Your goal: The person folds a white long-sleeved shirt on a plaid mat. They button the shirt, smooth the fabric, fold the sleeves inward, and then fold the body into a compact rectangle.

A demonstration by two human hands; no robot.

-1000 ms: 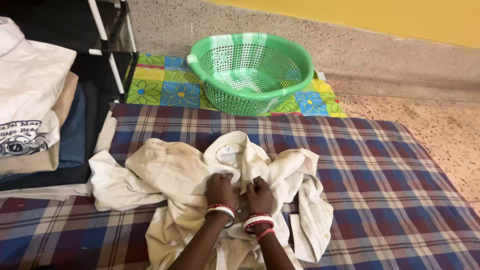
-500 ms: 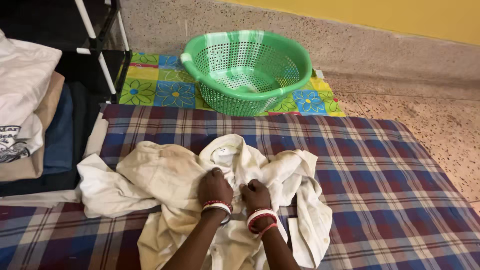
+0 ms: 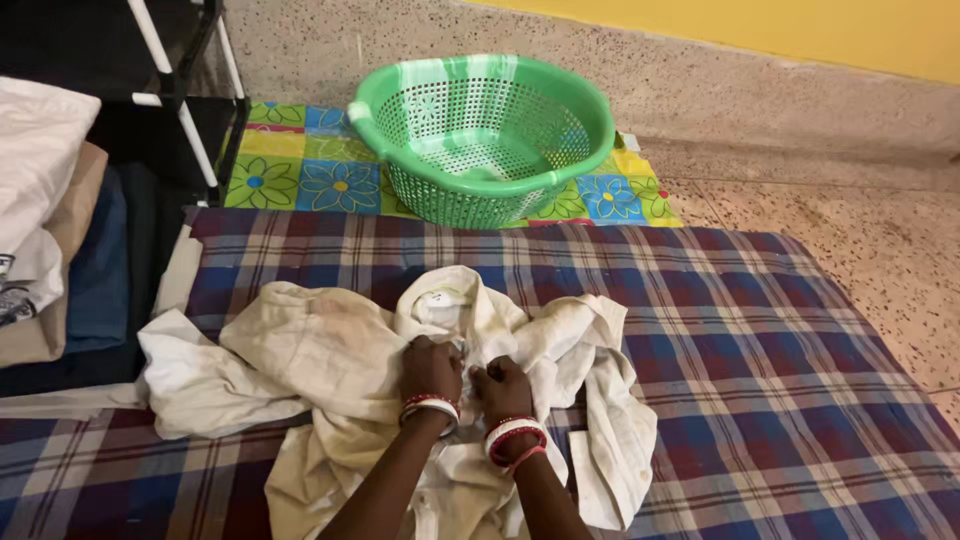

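One cream shirt (image 3: 330,370), crumpled mid-mattress; your left hand (image 3: 432,370) and right hand (image 3: 503,390) both pinch its front, side by side. One green basket (image 3: 480,135) on one flowered mat (image 3: 300,175). One plaid mattress (image 3: 760,340), speckled floor (image 3: 860,230), yellow wall (image 3: 800,30).

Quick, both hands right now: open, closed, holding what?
Left hand: closed, pinching the cream shirt.
Right hand: closed, pinching the same shirt beside it.
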